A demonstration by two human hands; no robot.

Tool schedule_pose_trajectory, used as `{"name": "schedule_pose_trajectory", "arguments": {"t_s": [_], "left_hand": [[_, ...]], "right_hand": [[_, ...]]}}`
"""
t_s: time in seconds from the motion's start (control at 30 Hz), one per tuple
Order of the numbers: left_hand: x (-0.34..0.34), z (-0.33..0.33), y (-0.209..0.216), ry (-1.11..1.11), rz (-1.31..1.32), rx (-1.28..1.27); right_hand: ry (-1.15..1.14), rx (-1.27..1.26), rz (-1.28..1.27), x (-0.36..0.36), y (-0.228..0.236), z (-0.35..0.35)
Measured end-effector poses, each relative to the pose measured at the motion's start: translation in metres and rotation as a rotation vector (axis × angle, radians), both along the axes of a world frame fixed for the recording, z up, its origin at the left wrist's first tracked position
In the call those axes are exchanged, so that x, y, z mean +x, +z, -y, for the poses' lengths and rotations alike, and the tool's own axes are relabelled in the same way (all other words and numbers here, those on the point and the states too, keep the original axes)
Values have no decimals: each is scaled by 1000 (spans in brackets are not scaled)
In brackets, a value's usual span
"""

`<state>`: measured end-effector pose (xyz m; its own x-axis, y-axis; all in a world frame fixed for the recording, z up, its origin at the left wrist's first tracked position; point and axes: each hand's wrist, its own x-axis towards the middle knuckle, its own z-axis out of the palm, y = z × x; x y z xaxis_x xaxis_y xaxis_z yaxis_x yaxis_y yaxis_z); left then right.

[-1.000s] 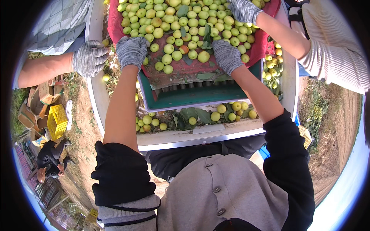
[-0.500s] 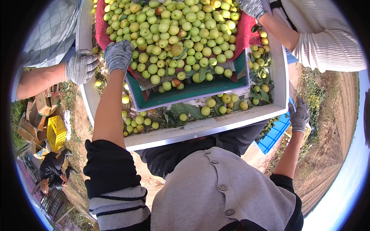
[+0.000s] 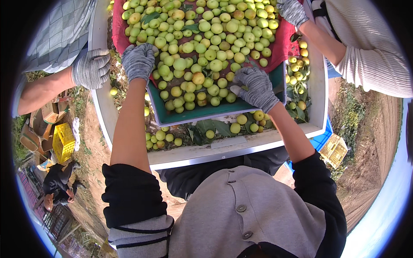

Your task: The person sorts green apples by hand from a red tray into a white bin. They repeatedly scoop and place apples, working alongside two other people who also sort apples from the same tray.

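A green crate (image 3: 202,113) with a pale rim holds a spread of small round yellow-green fruits (image 3: 217,28), some blushed brown or red. Red cloth (image 3: 121,31) lies under and beside the fruits. In a grey knitted glove, my left hand (image 3: 139,62) is closed on the edge of the red cloth at the crate's left side; its fingertips are partly hidden. My right hand (image 3: 256,88), gloved the same way, rests at the front right of the crate, its fingers apart and touching the fruits.
Around the crate runs a white-rimmed tray (image 3: 193,154) with loose fruits and leaves (image 3: 221,127). A co-worker's gloved hand (image 3: 91,69) is at the left, another person's gloved hand (image 3: 292,12) at the far right. Yellow crates (image 3: 63,142) and a blue crate (image 3: 322,136) stand lower down.
My right hand has come from beyond the tray's right side onto the fruits. Fruits have slid into the crate's near end, covering the board seen there. My left hand keeps its grip.
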<state>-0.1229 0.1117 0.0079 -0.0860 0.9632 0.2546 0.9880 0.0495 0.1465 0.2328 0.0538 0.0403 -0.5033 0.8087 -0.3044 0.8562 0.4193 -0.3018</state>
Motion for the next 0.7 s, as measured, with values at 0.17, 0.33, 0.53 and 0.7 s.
{"name": "schedule_pose_trajectory", "arguments": {"t_s": [0.17,0.33,0.53,0.7], "left_hand": [[0,2,-1,-5,54,54],[0,2,3,-28,86,54],[-2,4,-4,147,45,168],[3,-1,-7,445,249,147]], "right_hand": [[157,374,-166,-102,-2,-41],[293,146,114,-144,-12,-51],[206,206,-208,-26,-18,-51],[-389,513,133,30,-2,-149]]}}
